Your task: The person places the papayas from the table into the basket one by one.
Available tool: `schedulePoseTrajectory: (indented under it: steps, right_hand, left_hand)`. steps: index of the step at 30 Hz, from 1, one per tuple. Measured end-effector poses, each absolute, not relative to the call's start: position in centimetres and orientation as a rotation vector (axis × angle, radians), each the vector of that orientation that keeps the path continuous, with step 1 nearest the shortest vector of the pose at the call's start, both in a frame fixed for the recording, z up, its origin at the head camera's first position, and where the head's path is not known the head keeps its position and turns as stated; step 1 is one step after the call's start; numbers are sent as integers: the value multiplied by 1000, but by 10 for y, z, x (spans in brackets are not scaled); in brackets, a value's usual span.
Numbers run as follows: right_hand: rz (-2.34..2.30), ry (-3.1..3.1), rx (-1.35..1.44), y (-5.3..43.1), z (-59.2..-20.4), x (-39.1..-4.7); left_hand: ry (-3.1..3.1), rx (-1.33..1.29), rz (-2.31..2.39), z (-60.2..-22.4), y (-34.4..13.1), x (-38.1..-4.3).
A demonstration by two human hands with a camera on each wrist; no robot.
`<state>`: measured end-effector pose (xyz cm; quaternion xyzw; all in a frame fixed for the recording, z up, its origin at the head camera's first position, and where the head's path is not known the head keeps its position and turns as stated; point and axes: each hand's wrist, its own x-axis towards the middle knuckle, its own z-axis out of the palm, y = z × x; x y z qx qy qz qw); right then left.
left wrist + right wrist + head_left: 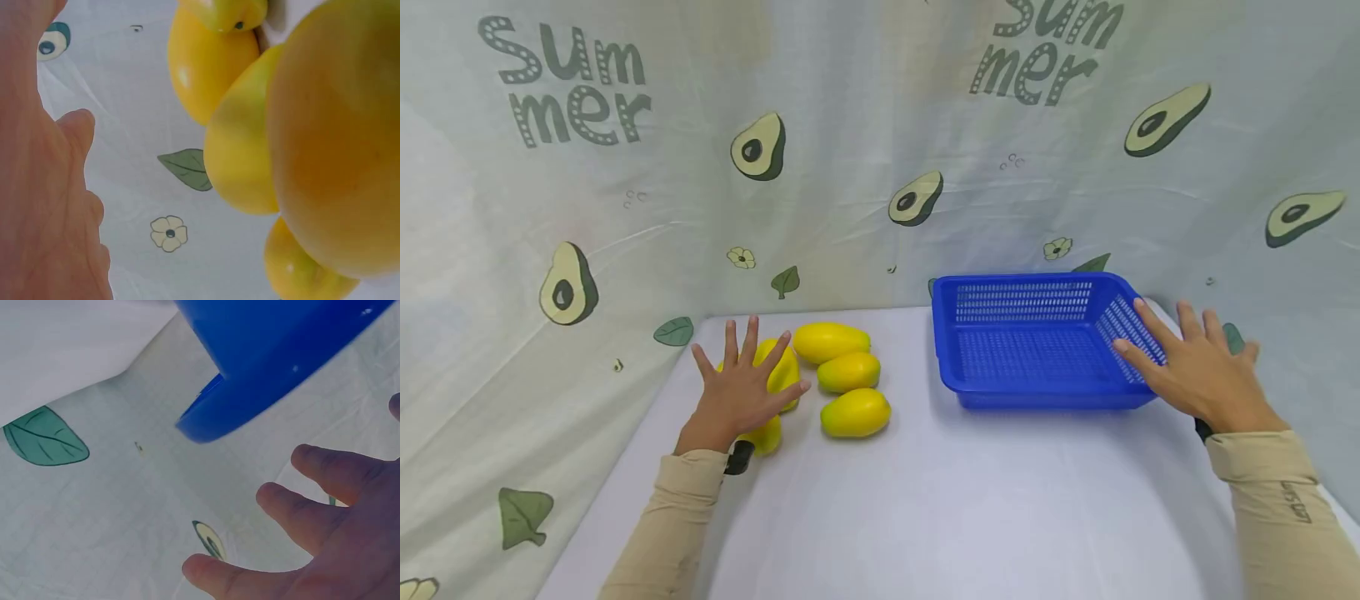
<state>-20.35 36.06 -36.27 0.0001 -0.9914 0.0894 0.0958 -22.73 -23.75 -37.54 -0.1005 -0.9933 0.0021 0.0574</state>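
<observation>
My left hand [737, 404] hovers with spread fingers over several yellow oval fruits with greenish tips, partly hiding those at the left. Three of the fruits lie uncovered to its right: one at the back [831, 342], one in the middle [849, 372] and one in front [856, 413]. Large in the left wrist view, a yellow fruit [337, 144] is apart from the hand. A blue plastic basket [1045, 398] with slotted walls stands at the right, with no fruit in it. Fingers spread, my right hand [1210, 375] is at its right rim; in the right wrist view the visible fingers are apart from the basket [275, 356].
A white cloth covers the table [970, 508]. Behind and beside it hangs a pale curtain [842, 108] printed with avocados, leaves and lettering. Its fabric comes close to the table's back edge and the basket's far side.
</observation>
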Motion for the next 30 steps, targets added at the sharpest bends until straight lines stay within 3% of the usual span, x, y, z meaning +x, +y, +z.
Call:
schedulePoseTrajectory:
  steps: [30]
  right_hand:
    - [667,-2514,189,321,-407,-177]
  left_hand:
    - [-2651,-378,-391,-412,-193,-197]
